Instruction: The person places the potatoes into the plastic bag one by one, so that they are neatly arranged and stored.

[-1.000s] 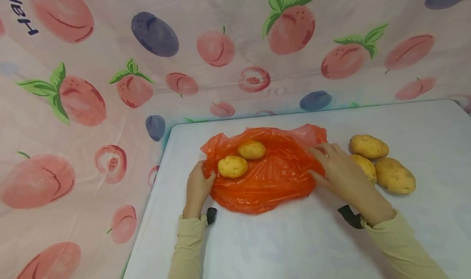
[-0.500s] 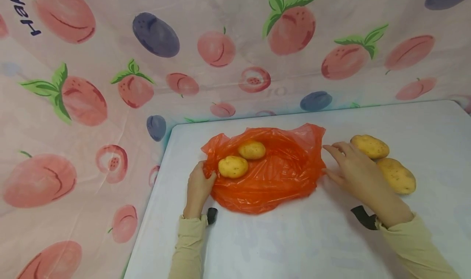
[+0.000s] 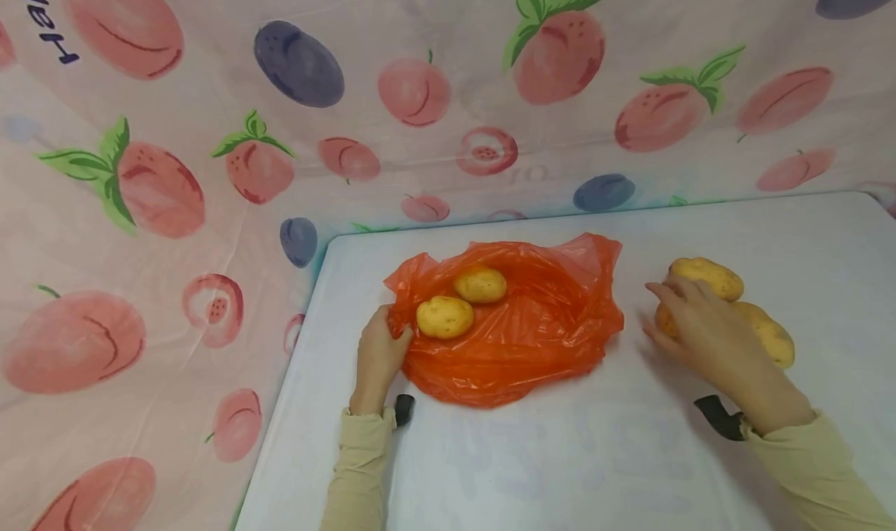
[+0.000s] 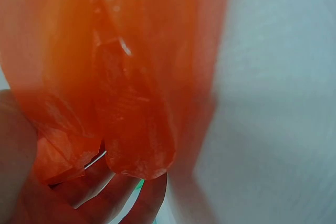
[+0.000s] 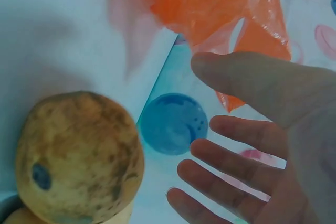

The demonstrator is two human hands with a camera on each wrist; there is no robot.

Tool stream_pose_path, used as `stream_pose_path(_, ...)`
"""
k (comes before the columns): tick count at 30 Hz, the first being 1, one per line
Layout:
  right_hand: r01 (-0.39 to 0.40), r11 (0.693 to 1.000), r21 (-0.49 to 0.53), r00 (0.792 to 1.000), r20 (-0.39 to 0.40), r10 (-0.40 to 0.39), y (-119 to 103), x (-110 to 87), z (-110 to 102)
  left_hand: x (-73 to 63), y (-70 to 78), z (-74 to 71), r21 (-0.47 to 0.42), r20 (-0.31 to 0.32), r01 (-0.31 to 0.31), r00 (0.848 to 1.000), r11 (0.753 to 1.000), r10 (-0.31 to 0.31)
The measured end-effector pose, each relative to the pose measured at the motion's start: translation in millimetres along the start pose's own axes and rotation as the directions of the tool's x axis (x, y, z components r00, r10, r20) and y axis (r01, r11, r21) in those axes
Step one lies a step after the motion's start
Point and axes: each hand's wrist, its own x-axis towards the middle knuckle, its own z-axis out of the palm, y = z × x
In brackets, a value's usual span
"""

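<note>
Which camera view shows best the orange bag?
The head view: it shows nearly all the orange bag. The left wrist view has only a close part by the left hand; the right wrist view, one portion at the top.

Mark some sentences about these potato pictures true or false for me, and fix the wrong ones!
1. The left grip holds an edge of the crinkled orange-red plastic bag. True.
2. Two rounded yellow potatoes rest on the bag. True.
3. All the potatoes are on the bag. False: other potatoes lie on the flat white table.
4. The right grip holds nothing. True.
5. Both grips hold the bag. False: only the left one does.
</note>
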Motion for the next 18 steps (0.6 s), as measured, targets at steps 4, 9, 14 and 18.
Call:
stream_pose_path(4,-0.008,1.0,-0.021,1.0,-0.001,0.008,6,-4.0,2,0.0,-1.0,0.3,-0.002,-0.001,-0.003,1.0,1.0,0.003)
stream_pose_path(9,-0.01,0.998,-0.055,1.0,-0.006,0.01,11,-7.6,5,-0.2,-1.3,0.0,-0.01,0.004,-0.003,1.0,1.0,0.003)
stream_pose_path(14,-0.022,0.997,-0.07,1.0,0.014,0.023,13,-10.2,9,-0.3,-1.9,-0.1,-0.011,0.007,-0.003,1.0,1.0,0.003)
stream_pose_path(18,-0.021,0.997,-0.077,1.0,0.016,0.022,15,-13.4,11,-0.2,-2.0,-0.5,-0.007,0.005,-0.011,1.0,1.0,0.011)
